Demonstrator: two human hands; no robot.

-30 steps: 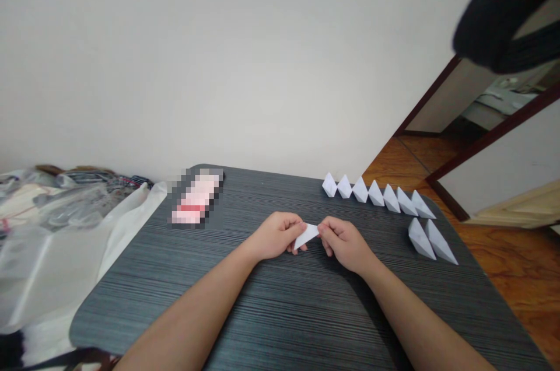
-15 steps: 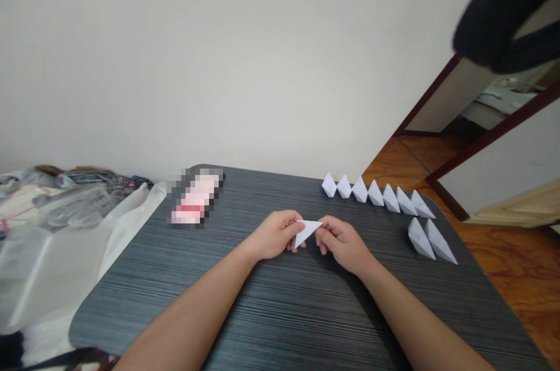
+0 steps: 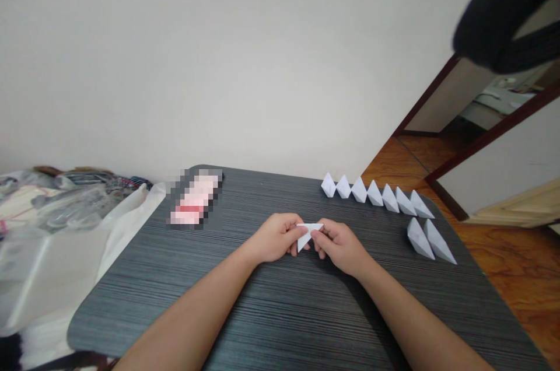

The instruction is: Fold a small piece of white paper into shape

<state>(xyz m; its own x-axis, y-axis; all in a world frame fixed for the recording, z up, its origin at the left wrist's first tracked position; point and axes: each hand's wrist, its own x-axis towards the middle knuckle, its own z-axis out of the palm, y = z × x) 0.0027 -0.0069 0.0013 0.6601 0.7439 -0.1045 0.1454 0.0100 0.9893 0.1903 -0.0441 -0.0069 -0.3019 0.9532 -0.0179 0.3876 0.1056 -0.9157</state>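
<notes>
Both of my hands meet over the middle of the dark striped table (image 3: 262, 312). Between them is a small folded white paper piece (image 3: 307, 233), triangular, point down. My left hand (image 3: 275, 237) pinches its left side with thumb and fingers. My right hand (image 3: 339, 245) pinches its right corner. The paper is held just above the tabletop. Parts of the fold are hidden behind my fingers.
A row of several folded white paper boats (image 3: 376, 193) stands along the table's far right edge, with two more (image 3: 429, 240) nearer. A blurred pink-and-white packet (image 3: 195, 199) lies at the far left. Plastic bags (image 3: 52, 225) pile left of the table; wooden floor (image 3: 516, 254) lies right.
The paper has turned from a slanted strip to a triangle with its point down. My hands have drawn closer together around it.
</notes>
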